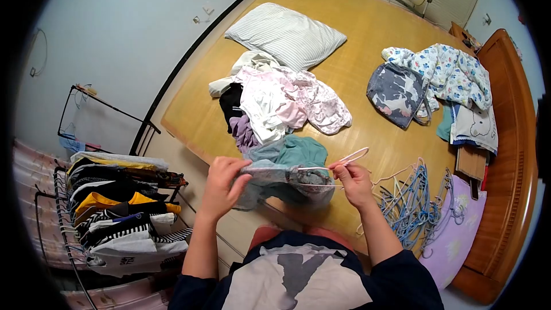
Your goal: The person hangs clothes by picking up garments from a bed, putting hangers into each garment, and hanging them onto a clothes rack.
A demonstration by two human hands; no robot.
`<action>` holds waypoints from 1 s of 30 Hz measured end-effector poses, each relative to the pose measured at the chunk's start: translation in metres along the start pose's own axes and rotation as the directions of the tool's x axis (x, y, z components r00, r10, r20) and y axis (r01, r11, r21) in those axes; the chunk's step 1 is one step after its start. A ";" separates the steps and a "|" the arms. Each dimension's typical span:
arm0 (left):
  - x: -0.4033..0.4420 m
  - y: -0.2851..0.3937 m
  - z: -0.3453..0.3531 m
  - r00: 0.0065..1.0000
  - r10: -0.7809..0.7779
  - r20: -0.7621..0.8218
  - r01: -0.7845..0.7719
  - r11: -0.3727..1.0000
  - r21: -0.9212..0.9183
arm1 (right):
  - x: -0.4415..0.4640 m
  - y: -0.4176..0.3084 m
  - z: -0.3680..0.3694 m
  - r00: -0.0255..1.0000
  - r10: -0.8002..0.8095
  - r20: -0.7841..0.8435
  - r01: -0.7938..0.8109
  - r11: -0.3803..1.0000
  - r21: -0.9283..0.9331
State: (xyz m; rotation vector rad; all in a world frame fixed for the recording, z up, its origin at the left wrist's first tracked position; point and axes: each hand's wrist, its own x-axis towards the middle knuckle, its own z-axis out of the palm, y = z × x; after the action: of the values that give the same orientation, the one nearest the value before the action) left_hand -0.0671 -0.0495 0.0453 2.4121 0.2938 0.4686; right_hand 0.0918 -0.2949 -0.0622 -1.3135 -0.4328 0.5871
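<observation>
My right hand (354, 183) pinches a thin pale hanger (314, 168) near its hook, which points up and right. The hanger reaches left into a thin grey garment (267, 173), blurred in part. At that garment's left edge is my left hand (225, 186), thumb and fingers apart; whether its fingertips touch the cloth is hard to tell. Green cloth (304, 154) lies just beyond the hanger, at the bed's near edge. Behind it rests a heap of white and pink clothes (275, 100), with purple cloth (243, 132) and black cloth (230, 105) at its left side.
A striped pillow (286, 35) lies on the yellow bed surface (356, 40). Blue hangers (410, 204) are tangled at right, near a wooden headboard (496, 195). Further back are a grey bag-like item (397, 93) and patterned cloth (453, 74). A rack of hung clothes (123, 212) stands at left.
</observation>
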 end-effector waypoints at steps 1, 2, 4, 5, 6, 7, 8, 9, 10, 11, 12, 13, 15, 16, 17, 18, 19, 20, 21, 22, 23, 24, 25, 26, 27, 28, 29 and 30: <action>-0.005 -0.011 0.006 0.993 0.094 0.069 -0.103 0.985 0.138 | -0.001 -0.004 0.004 1.000 -0.002 -0.004 0.002 1.000 -0.009; -0.010 -0.021 0.012 0.973 0.178 0.149 -0.213 0.941 0.264 | 0.000 -0.007 0.008 0.995 -0.097 0.018 0.098 0.981 -0.165; -0.018 -0.026 0.026 0.967 0.198 0.161 -0.234 0.938 0.256 | 0.001 -0.016 0.016 0.982 -0.185 0.047 0.190 0.927 -0.325; -0.023 -0.028 0.030 0.950 0.214 0.228 -0.273 0.922 0.273 | 0.003 -0.021 0.021 0.961 -0.235 0.150 0.276 0.869 -0.411; -0.027 -0.028 0.033 0.929 0.227 0.293 -0.312 0.906 0.287 | 0.003 -0.024 0.027 0.928 -0.269 0.257 0.365 0.796 -0.482; -0.032 -0.024 0.037 0.924 0.246 0.294 -0.314 0.925 0.215 | 0.003 -0.018 0.038 0.903 -0.309 0.298 0.417 0.794 -0.443; -0.039 -0.025 0.038 0.925 0.248 0.287 -0.312 0.927 0.207 | 0.001 -0.009 0.047 0.903 -0.305 0.302 0.417 0.789 -0.451; -0.047 -0.027 0.039 0.937 0.197 0.287 -0.253 0.952 0.174 | -0.002 -0.007 0.058 0.899 -0.251 0.359 0.410 0.773 -0.484; -0.054 -0.029 0.039 0.947 0.149 0.284 -0.195 0.971 0.142 | -0.004 -0.008 0.069 0.887 -0.199 0.416 0.410 0.751 -0.517; -0.059 -0.033 0.038 0.952 0.152 0.264 -0.193 0.972 0.136 | -0.009 -0.012 0.078 0.839 -0.347 0.419 0.540 0.626 -0.563; -0.067 -0.037 0.034 0.965 0.126 0.229 -0.155 0.981 0.115 | -0.013 -0.018 0.085 0.833 -0.345 0.433 0.549 0.616 -0.565; -0.074 -0.040 0.030 0.976 0.093 0.198 -0.113 0.989 0.093 | -0.019 -0.021 0.092 0.814 -0.471 0.340 0.573 0.553 -0.605; -0.088 -0.041 0.018 0.988 0.059 0.145 -0.068 0.996 0.056 | -0.034 -0.016 0.096 0.757 -0.604 0.248 0.612 0.522 -0.594; -0.094 -0.041 0.011 0.994 0.033 0.105 -0.035 0.999 0.021 | -0.043 -0.011 0.096 0.755 -0.602 0.261 0.618 0.520 -0.589; -0.099 -0.043 0.004 0.995 0.026 0.093 -0.028 0.999 0.023 | -0.052 -0.007 0.096 0.739 -0.607 0.291 0.648 0.523 -0.554; -0.104 -0.044 -0.002 0.997 -0.005 0.083 0.005 1.000 0.001 | -0.059 -0.001 0.097 0.720 -0.615 0.321 0.677 0.522 -0.519; -0.108 -0.046 -0.007 0.997 -0.034 0.072 0.036 0.999 -0.023 | -0.063 0.007 0.098 0.729 -0.558 0.396 0.679 0.520 -0.518; -0.112 -0.047 -0.012 0.998 -0.037 0.059 0.038 0.999 -0.024 | -0.066 0.019 0.101 0.722 -0.559 0.408 0.688 0.513 -0.514; -0.116 -0.047 -0.017 0.998 -0.030 0.058 0.032 0.999 -0.041 | -0.069 0.036 0.108 0.814 -0.481 0.325 0.570 0.561 -0.600; -0.121 -0.046 -0.020 0.998 -0.022 0.060 0.025 0.998 -0.058 | -0.071 0.053 0.113 0.890 -0.396 0.227 0.437 0.595 -0.674; -0.125 -0.045 -0.023 0.998 -0.023 0.053 0.026 0.998 -0.059 | -0.070 0.069 0.118 0.954 -0.288 0.081 0.256 0.645 -0.720; -0.129 -0.043 -0.025 0.999 -0.016 0.043 0.020 0.994 -0.111 | -0.066 0.082 0.120 0.952 -0.292 0.087 0.263 0.642 -0.720; -0.133 -0.043 -0.027 0.999 -0.009 0.034 0.015 0.987 -0.162 | -0.061 0.093 0.121 0.970 -0.241 -0.004 0.158 0.649 -0.744; -0.136 -0.043 -0.029 1.000 -0.011 0.028 0.016 0.987 -0.161 | -0.056 0.108 0.121 0.977 -0.188 -0.097 0.050 0.652 -0.757; -0.141 -0.044 -0.031 1.000 -0.023 0.019 0.027 0.984 -0.177 | -0.049 0.129 0.116 0.991 -0.100 -0.091 -0.003 0.660 -0.751; -0.146 -0.045 -0.034 0.999 -0.035 0.012 0.036 0.981 -0.193 | -0.043 0.150 0.106 0.991 -0.100 -0.088 -0.001 0.661 -0.751; -0.150 -0.047 -0.036 0.999 -0.035 0.009 0.036 0.981 -0.192 | -0.037 0.170 0.094 0.992 0.100 -0.072 -0.123 0.742 -0.659; -0.154 -0.050 -0.037 0.998 -0.068 -0.009 0.064 0.971 -0.232 | -0.033 0.165 0.094 0.956 0.292 -0.030 -0.257 0.785 -0.564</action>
State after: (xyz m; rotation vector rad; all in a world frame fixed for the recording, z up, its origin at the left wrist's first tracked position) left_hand -0.2271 -0.0408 0.0000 2.1659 0.3081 0.4665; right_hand -0.0164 -0.2194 -0.2022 -1.9582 -0.4870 0.7788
